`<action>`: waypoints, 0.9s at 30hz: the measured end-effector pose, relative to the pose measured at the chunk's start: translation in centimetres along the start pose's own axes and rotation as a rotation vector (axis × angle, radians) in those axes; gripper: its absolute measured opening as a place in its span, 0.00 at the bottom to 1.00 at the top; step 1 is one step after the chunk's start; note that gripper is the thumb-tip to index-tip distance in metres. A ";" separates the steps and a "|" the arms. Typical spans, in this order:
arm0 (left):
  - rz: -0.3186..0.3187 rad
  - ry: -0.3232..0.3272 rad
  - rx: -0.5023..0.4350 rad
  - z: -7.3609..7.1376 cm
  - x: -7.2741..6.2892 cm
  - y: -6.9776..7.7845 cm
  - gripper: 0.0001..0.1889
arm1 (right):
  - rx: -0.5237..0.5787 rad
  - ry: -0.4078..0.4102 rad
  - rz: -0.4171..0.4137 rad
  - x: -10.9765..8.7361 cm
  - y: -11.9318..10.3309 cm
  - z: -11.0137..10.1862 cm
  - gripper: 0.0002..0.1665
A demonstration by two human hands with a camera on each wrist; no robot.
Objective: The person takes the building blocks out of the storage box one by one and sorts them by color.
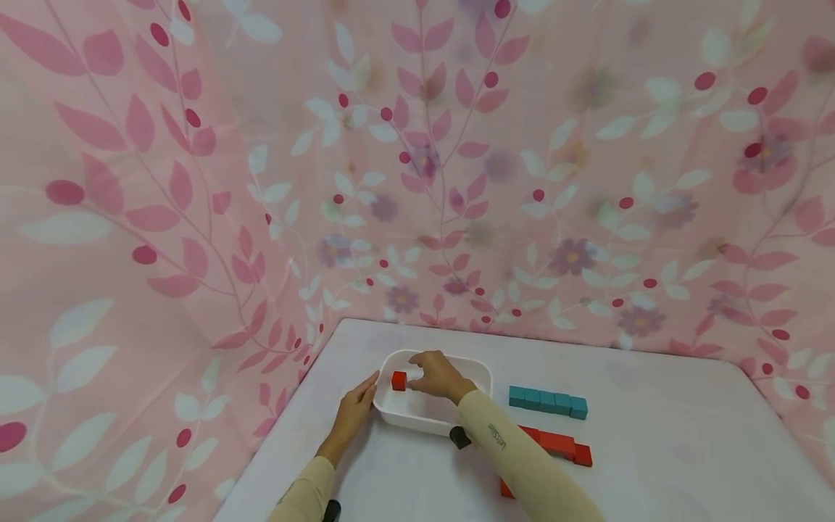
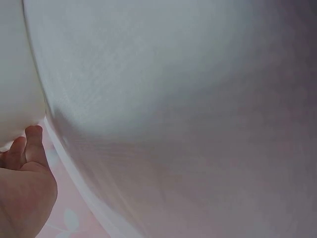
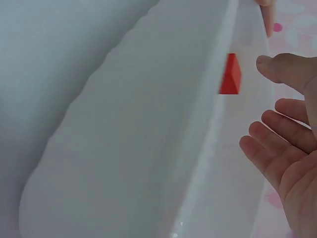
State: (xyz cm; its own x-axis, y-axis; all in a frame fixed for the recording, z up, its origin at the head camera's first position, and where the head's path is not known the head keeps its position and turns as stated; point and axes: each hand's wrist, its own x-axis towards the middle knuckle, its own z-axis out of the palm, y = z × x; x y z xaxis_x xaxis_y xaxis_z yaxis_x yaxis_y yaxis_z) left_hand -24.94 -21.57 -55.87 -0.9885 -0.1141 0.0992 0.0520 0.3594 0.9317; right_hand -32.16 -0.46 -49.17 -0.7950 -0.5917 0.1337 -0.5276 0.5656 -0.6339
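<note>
A white plastic tub (image 1: 417, 423) stands on the table with one red cube (image 1: 399, 380) inside, near its left end. My left hand (image 1: 355, 406) holds the tub's left edge, its fingers against the wall. In the left wrist view only part of that hand (image 2: 27, 183) shows beside the tub. Over the tub, my right hand (image 1: 440, 375) has thumb and fingers spread apart, just right of the cube. The right wrist view shows the right hand (image 3: 292, 148) holding nothing, with the red cube (image 3: 231, 74) partly hidden behind the tub's near rim.
A row of teal cubes (image 1: 548, 402) lies right of the tub. Nearer, several red blocks (image 1: 557, 444) lie partly hidden by the right sleeve (image 1: 515, 457). Flowered pink cloth (image 1: 457, 181) hangs behind and left of the white table (image 1: 678, 420).
</note>
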 end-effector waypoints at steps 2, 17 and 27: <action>-0.002 -0.005 -0.003 0.0 0.1 0.0 0.21 | 0.007 -0.009 0.038 0.5 0.0 0.5 0.26; 0.006 -0.004 -0.044 0.2 0.2 -0.4 0.21 | 0.003 -0.006 0.103 2.5 1.4 3.7 0.29; 0.049 -0.003 -0.012 0.1 0.0 -0.2 0.20 | 0.047 0.030 0.078 2.8 1.5 4.8 0.13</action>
State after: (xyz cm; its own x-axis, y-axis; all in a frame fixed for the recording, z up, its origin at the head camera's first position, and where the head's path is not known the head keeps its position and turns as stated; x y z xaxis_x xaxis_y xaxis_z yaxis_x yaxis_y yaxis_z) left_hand -25.00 -21.57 -56.09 -0.9852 -0.0938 0.1438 0.1021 0.3532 0.9299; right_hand -33.73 -4.01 -53.37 -0.8422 -0.5289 0.1046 -0.4492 0.5812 -0.6786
